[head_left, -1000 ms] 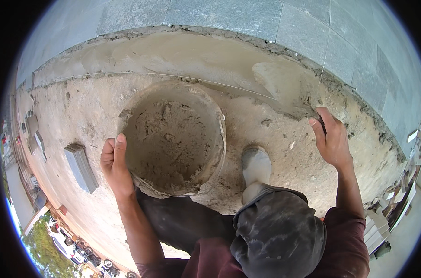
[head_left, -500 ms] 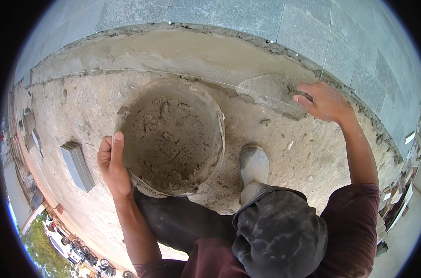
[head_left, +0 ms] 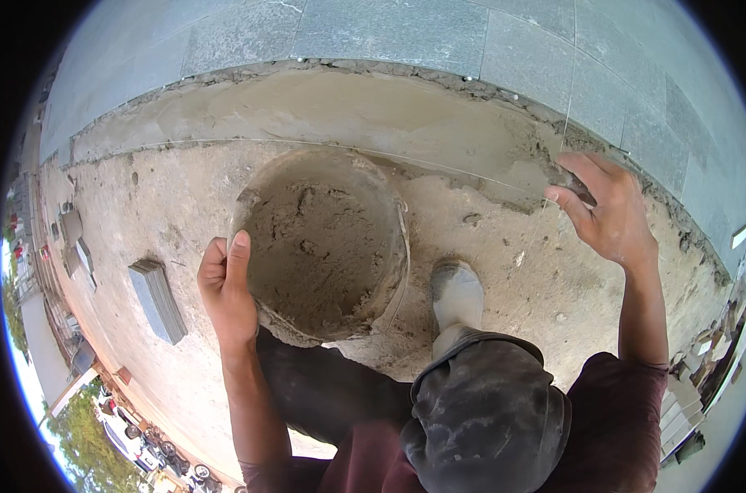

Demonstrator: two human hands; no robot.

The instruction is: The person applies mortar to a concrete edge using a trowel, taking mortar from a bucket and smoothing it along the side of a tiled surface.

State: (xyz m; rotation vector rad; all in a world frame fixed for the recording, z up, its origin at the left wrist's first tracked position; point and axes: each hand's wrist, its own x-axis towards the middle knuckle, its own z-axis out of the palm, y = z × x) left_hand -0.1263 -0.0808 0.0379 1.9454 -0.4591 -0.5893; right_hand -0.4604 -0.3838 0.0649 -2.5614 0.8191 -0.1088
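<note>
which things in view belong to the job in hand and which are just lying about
In use:
bucket, its rim in the left grip
mortar inside it
dark tool handle in the right grip, blade not clear
smoothed mortar strip
string along the strip

Lying about:
stack of grey slabs, untouched, possibly stock
scrap pile, far right
parked motorbikes, lower left

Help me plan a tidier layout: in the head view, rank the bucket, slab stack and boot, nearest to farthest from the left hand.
From the left hand:
1. Bucket: touching the hand, on its right.
2. Slab stack: apart, left of the hand.
3. Boot: to the right, beyond the bucket.
</note>
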